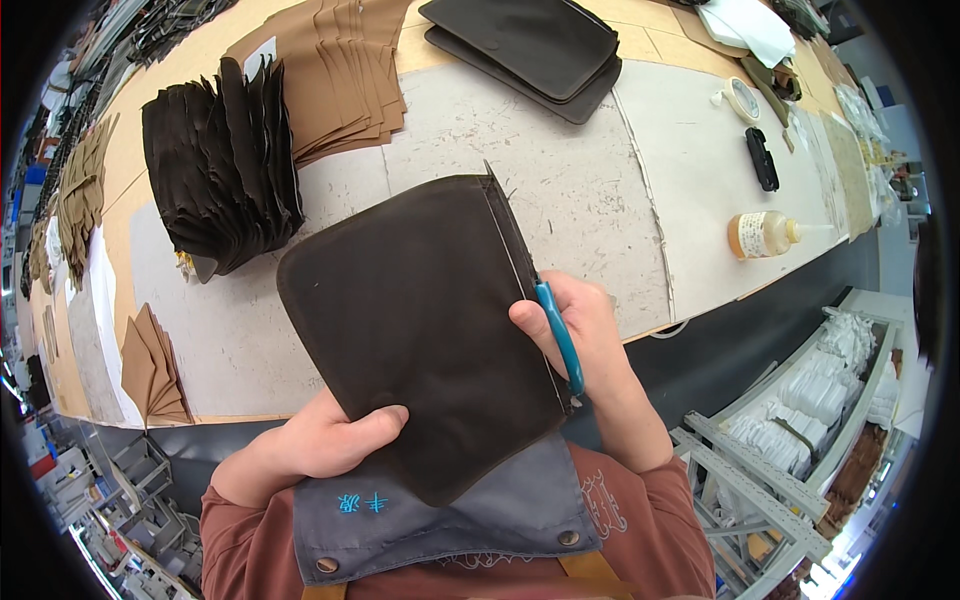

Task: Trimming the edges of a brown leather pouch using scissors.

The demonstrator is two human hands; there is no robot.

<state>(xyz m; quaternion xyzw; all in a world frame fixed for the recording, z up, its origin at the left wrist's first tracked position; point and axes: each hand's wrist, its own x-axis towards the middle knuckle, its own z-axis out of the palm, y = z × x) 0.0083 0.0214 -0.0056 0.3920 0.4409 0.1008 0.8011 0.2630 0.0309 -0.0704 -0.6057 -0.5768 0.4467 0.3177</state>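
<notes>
A dark brown leather flap panel (pixel 400 300) with rounded corners is held up in front of me, tilted over the table edge. My left hand (pixel 350 437) is closed on its lower left edge, thumb on top and fingers hidden beneath. At the right edge, where a seam and a narrow strip run, my right hand (pixel 580 335) is closed around blue-handled scissors (pixel 560 338); their blades are hidden. The right thumb also rests on the panel near that edge. A grey apron (pixel 440 525) lies just below the panel.
A thick stack of dark leather pieces (pixel 220 170) stands left, beside fanned brown pieces (pixel 340 80). Dark panels (pixel 530 45) lie at the back. On the right are a tape roll (pixel 742 99), a black object (pixel 761 160) and an amber liquid bottle (pixel 762 235). A metal rack (pixel 760 470) stands lower right.
</notes>
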